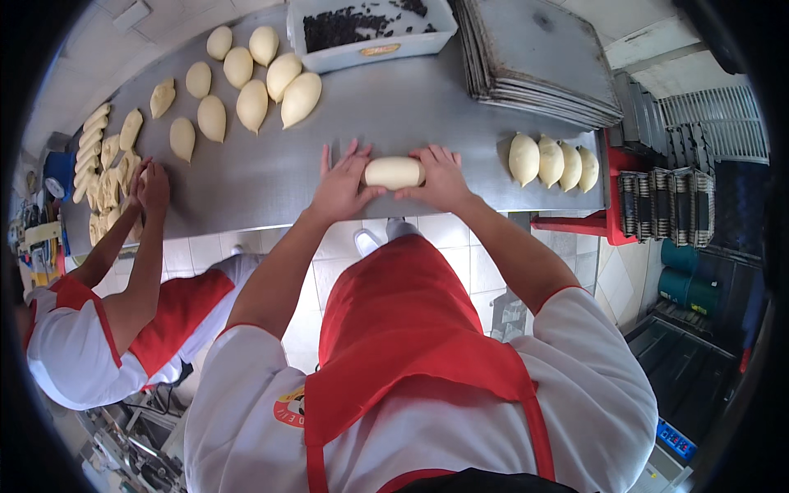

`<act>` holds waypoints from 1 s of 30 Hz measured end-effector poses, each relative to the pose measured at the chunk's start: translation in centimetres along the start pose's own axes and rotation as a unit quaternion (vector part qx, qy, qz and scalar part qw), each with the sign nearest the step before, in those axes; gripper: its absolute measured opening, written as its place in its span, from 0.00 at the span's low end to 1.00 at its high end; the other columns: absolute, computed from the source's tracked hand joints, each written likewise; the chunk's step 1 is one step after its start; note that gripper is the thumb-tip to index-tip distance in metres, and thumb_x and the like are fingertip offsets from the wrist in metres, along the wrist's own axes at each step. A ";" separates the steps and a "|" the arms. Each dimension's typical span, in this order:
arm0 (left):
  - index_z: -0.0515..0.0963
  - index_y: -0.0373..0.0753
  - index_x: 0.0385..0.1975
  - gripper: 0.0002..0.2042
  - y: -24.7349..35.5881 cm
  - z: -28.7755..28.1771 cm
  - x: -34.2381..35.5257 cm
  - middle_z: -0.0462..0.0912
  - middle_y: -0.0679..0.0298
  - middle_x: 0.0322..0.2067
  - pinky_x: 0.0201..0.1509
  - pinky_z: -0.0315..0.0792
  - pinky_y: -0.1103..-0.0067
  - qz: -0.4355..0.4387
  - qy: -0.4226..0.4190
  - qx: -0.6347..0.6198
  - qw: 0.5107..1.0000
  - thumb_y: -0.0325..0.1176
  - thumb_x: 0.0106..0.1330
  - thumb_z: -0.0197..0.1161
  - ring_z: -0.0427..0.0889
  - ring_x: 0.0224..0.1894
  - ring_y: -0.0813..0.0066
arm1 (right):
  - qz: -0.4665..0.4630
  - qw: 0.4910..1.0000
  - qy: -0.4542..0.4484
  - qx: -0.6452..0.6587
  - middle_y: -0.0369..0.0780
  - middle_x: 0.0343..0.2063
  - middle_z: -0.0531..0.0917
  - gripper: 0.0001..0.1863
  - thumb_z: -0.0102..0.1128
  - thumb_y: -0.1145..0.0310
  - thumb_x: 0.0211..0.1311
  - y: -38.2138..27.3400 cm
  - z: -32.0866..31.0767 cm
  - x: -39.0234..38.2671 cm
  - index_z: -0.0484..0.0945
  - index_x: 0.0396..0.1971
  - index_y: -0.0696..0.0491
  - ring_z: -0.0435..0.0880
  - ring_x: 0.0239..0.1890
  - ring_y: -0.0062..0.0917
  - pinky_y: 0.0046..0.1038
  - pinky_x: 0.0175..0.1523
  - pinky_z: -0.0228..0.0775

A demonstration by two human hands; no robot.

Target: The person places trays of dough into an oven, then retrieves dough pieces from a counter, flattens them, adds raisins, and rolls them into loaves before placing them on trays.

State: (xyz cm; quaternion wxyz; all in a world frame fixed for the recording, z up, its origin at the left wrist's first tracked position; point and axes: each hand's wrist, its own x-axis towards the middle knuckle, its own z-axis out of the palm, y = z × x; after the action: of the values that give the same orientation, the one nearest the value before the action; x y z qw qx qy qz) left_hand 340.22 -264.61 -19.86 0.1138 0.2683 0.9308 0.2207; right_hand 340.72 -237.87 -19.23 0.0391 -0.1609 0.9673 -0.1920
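Note:
A smooth, pale cylinder-shaped dough roll lies crosswise on the steel table near its front edge. My left hand grips its left end, with the thumb along the near side and some fingers stretched out past it. At the other end my right hand cups the roll, its thumb also on the near side. Between my hands the middle of the dough stays uncovered. To the right rests a row of several teardrop-shaped dough pieces; more teardrop dough pieces are spread over the table's far left.
A white tub with dark bits stands at the back, beside stacked metal trays. At left, a co-worker's hands work near shaped dough pieces. Dark baking molds sit beyond the table's right end, near a red stand.

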 end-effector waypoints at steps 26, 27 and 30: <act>0.57 0.30 0.77 0.40 9.6 6.3 -2.7 0.71 0.49 0.69 0.78 0.61 0.66 -0.179 0.210 -0.643 0.715 0.41 0.73 0.71 0.68 0.74 0.59 | 0.231 0.615 0.136 0.742 0.45 0.63 0.77 0.33 0.62 0.53 0.79 -4.9 3.3 -5.0 0.68 0.70 0.63 0.76 0.65 0.32 0.32 0.73 0.64; 0.57 0.29 0.77 0.40 10.1 6.3 -2.5 0.73 0.50 0.68 0.78 0.61 0.65 -0.167 0.210 -0.665 0.697 0.43 0.74 0.70 0.69 0.73 0.61 | 0.208 0.581 0.127 0.777 0.44 0.63 0.78 0.32 0.60 0.55 0.80 -5.3 2.4 -4.7 0.67 0.70 0.64 0.76 0.65 0.32 0.32 0.73 0.64; 0.55 0.28 0.78 0.43 11.4 5.6 -1.9 0.74 0.50 0.67 0.79 0.60 0.64 -0.132 0.202 -0.678 0.694 0.50 0.75 0.68 0.69 0.72 0.61 | 0.151 0.527 0.101 0.830 0.43 0.62 0.79 0.30 0.56 0.57 0.82 -4.9 0.5 -4.3 0.68 0.70 0.65 0.76 0.66 0.32 0.34 0.73 0.64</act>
State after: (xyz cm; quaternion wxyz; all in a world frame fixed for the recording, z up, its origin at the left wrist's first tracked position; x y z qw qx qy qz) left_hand 348.81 -255.06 -19.14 0.1026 -0.0583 0.5546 0.8237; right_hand 346.33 -240.87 -17.75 0.0860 0.1136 0.3783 -0.9147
